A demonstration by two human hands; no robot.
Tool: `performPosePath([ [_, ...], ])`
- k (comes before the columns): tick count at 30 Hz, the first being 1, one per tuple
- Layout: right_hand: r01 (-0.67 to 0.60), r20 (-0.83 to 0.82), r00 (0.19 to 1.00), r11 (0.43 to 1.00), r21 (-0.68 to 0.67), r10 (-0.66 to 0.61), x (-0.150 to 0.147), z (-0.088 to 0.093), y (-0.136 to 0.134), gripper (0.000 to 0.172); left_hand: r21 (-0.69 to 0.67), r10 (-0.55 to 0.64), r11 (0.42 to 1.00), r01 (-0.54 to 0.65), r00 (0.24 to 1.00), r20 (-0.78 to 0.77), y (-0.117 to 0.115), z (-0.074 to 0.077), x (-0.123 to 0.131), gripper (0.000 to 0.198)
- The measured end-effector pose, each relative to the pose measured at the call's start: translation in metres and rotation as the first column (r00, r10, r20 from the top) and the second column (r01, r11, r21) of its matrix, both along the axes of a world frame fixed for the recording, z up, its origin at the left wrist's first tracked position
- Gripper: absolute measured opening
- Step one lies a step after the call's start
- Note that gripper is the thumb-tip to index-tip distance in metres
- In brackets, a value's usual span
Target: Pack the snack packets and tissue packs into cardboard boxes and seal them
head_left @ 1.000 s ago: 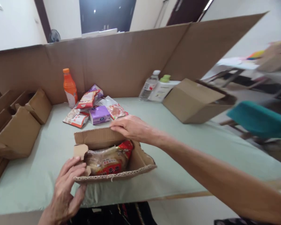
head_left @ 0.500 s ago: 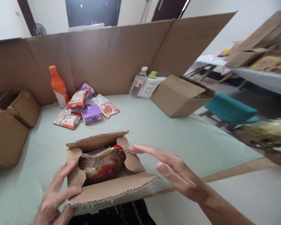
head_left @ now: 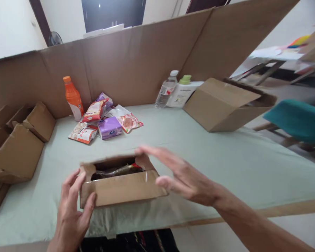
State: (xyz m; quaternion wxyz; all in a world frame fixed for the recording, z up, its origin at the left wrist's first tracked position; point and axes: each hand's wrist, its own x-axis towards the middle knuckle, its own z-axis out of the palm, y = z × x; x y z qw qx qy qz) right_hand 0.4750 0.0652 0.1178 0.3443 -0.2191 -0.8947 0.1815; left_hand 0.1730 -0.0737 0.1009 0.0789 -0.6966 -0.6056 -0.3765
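Observation:
A small cardboard box sits at the near edge of the pale green table. Its near flap is folded most of the way over the top. A snack packet shows through the gap that is left. My left hand is open, its fingers resting against the box's left front corner. My right hand hovers flat and open at the box's right side, fingers stretched toward its far flap, slightly blurred.
Snack packets and a purple tissue pack lie at the back with an orange drink bottle. A water bottle, a white bottle and an open carton stand back right. Folded boxes are stacked left. A cardboard screen walls the table.
The near flap has swung up and over the box, covering most of the packet. My right hand has moved from the far flap to the box's right side.

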Motion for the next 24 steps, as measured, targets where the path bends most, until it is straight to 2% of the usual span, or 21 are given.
performPosePath([
  [2, -0.089, 0.104, 0.991, 0.996, 0.031, 0.085, -0.002, -0.014, 0.001, 0.061, 0.031, -0.004, 0.999, 0.006, 0.998, -0.064, 0.001, -0.002, 0.000, 0.044],
  [3, -0.107, 0.121, 0.988, 0.993, 0.059, 0.099, -0.001, -0.023, 0.000, 0.060, 0.023, -0.041, 0.999, 0.044, 0.995, -0.096, 0.002, -0.003, -0.001, 0.041],
  [6, -0.095, 0.135, 0.988, 0.982, 0.165, 0.073, 0.004, -0.049, -0.006, 0.064, -0.046, -0.218, 0.976, 0.214, 0.969, -0.120, 0.007, -0.003, -0.006, 0.032],
  [8, -0.110, 0.173, 0.982, 0.967, 0.228, 0.071, 0.006, -0.054, -0.008, 0.065, -0.082, -0.281, 0.958, 0.274, 0.955, -0.090, 0.011, -0.002, -0.010, 0.027],
  [10, -0.146, 0.233, 0.969, 0.956, 0.253, 0.086, 0.006, -0.046, -0.006, 0.065, -0.097, -0.280, 0.957, 0.273, 0.958, -0.066, 0.013, -0.001, -0.012, 0.023],
  [14, -0.209, 0.386, 0.913, 0.962, 0.175, 0.128, -0.004, -0.006, 0.005, 0.063, -0.086, -0.291, 0.955, 0.283, 0.952, -0.097, 0.013, -0.002, -0.016, 0.024],
  [16, -0.250, 0.456, 0.874, 0.959, 0.131, 0.166, -0.014, 0.009, 0.011, 0.071, -0.067, -0.293, 0.956, 0.287, 0.949, -0.120, 0.013, -0.006, -0.020, 0.026],
  [19, -0.337, 0.527, 0.818, 0.935, 0.112, 0.231, -0.029, 0.014, 0.021, 0.082, -0.048, -0.283, 0.959, 0.279, 0.947, -0.150, 0.019, -0.018, -0.032, 0.031],
  [21, -0.351, 0.551, 0.801, 0.929, 0.115, 0.234, -0.035, 0.013, 0.024, 0.079, -0.034, -0.292, 0.956, 0.291, 0.941, -0.169, 0.026, -0.025, -0.037, 0.034],
  [24, -0.298, 0.553, 0.812, 0.948, 0.117, 0.187, -0.028, 0.015, 0.016, 0.071, -0.024, -0.345, 0.938, 0.347, 0.922, -0.178, 0.034, -0.027, -0.034, 0.040],
])
